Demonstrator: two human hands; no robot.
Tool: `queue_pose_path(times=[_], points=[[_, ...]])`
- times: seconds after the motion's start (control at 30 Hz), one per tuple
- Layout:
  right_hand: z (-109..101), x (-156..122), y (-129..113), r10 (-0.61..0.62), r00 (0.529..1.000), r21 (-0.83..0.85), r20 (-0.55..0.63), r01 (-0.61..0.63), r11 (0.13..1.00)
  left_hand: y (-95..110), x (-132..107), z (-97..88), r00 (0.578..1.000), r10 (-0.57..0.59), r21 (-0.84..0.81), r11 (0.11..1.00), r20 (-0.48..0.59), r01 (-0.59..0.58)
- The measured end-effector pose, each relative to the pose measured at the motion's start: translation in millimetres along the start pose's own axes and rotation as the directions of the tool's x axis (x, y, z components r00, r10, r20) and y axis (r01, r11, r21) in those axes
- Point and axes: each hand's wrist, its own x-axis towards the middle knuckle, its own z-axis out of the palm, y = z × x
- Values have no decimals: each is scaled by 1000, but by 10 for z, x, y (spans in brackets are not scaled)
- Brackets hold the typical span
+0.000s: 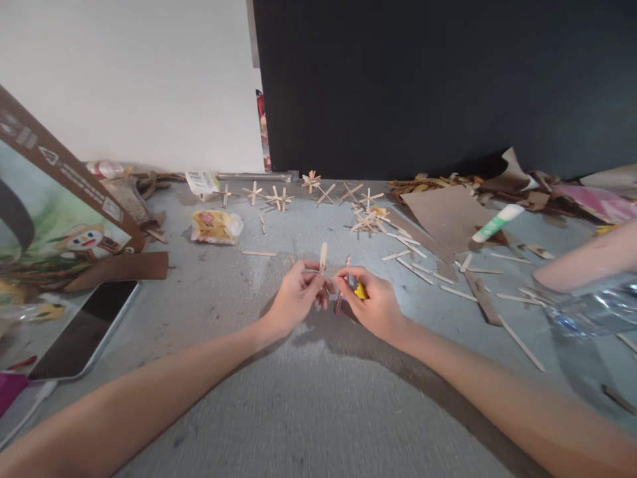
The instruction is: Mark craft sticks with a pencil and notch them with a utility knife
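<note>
Left fingers (pixel 313 287) hold a wooden stick (pixel 323 256) near the right fingers (pixel 355 272)

Grey bench (pixel 219 425), cluttered at the back and both sides.
On my feed the bench looks streaky, with small dark marks. To the left I see a phone (pixel 84 328) lying face up, a printed bag (pixel 54 192) beyond it and, farther in, a yellow packet (pixel 213 227). At the back lies a metal rod (pixel 256 177), with crossed sticks (pixel 254 192) spaced out near it and a denser pile (pixel 369 221) of them farther right. On the right I have loose sticks (pixel 415 271) at many angles, a cardboard sheet (pixel 442 216), a narrow strip (pixel 484 300) and a clear bottle (pixel 597 309). One lone stick (pixel 259 253) lies left of the middle.
</note>
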Motion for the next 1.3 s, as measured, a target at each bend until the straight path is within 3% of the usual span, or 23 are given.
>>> queue_pose_path(times=[0.17,0.37,0.57,0.83,0.97,1.07,1.2,1.3], points=[[-35,112,9,183,982,-4,-43,-183,983,42,-37,26,1000,-2,-3,1000,-3,2],[-67,124,-77,321,947,227,25,-318,921,86,-83,41,996,0,84,996,85,-7],[-81,157,-115,325,942,256,83,-336,906,110,-91,60,992,19,125,992,128,-36],[-105,191,-50,359,933,275,-11,-342,899,101,-85,49,999,-5,144,990,49,-2],[-126,217,-83,348,933,291,93,-359,887,100,-40,19,993,72,68,996,-98,-65],[-123,199,-162,366,905,352,215,-422,836,100,-8,-3,976,127,0,992,-176,-129],[-99,144,-232,408,859,412,310,-508,756,75,-10,-7,994,92,42,995,-62,-90],[-99,131,-248,414,849,407,329,-523,749,52,-32,9,994,108,112,988,-21,-105]])
